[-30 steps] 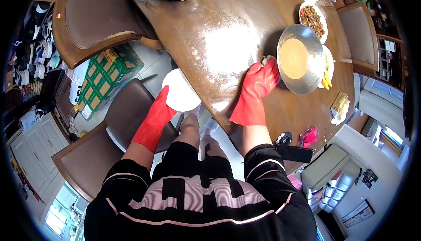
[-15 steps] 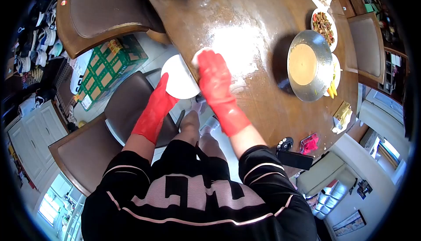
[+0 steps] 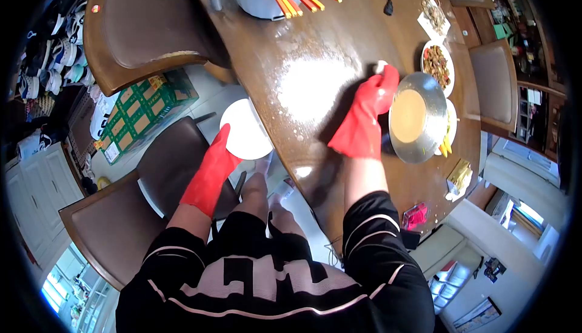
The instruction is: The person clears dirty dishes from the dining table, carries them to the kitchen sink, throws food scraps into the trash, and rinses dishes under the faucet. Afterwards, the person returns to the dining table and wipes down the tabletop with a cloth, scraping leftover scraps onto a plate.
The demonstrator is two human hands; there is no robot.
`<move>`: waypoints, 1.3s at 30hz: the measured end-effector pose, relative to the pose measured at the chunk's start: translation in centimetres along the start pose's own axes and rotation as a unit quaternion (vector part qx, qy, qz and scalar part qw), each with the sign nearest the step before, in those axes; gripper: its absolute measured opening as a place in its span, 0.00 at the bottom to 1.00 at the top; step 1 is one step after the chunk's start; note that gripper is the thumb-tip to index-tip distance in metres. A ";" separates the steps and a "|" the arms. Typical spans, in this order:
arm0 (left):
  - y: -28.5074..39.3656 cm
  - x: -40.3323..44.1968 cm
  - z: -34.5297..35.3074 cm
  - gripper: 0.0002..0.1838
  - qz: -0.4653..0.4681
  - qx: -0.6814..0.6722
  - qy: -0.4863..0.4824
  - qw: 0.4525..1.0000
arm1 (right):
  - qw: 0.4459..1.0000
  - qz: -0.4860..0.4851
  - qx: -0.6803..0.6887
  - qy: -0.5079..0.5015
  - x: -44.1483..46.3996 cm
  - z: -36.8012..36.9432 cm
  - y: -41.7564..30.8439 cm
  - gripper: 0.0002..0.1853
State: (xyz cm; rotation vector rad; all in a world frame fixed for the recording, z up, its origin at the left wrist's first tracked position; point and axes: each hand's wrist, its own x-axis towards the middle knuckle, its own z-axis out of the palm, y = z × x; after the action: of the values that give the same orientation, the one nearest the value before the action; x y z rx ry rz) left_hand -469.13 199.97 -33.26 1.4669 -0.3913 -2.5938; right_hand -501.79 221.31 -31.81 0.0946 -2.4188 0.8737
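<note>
The right hand [image 3: 374, 98], red-gloved in the head view, has its fingers curled around a small pale item [image 3: 380, 66] over the table [image 3: 345, 24] beside the metal bowl [image 3: 434, 115], while the left hand [image 3: 220, 156], partly closed, grips the white dish [image 3: 247, 130] by its rim at the table's edge.

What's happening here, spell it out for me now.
A person in red gloves works at a wooden table. The left hand holds a white dish at the table's edge. The right hand is over the tabletop, gripping a pale thing mostly hidden by the glove, next to a metal bowl of tan liquid. A pot sits farther along.
</note>
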 end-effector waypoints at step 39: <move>-1.4 0.1 -2.8 0.29 -0.047 0.076 -0.013 0.996 | 0.971 0.131 0.189 -0.059 -4.5 -4.3 -0.3 0.10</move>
State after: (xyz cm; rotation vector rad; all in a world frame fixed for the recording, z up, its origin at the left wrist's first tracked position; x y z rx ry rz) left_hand -466.83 200.84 -35.14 1.5353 -0.5477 -2.7117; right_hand -495.80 223.18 -31.31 -0.0340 -2.3751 1.4827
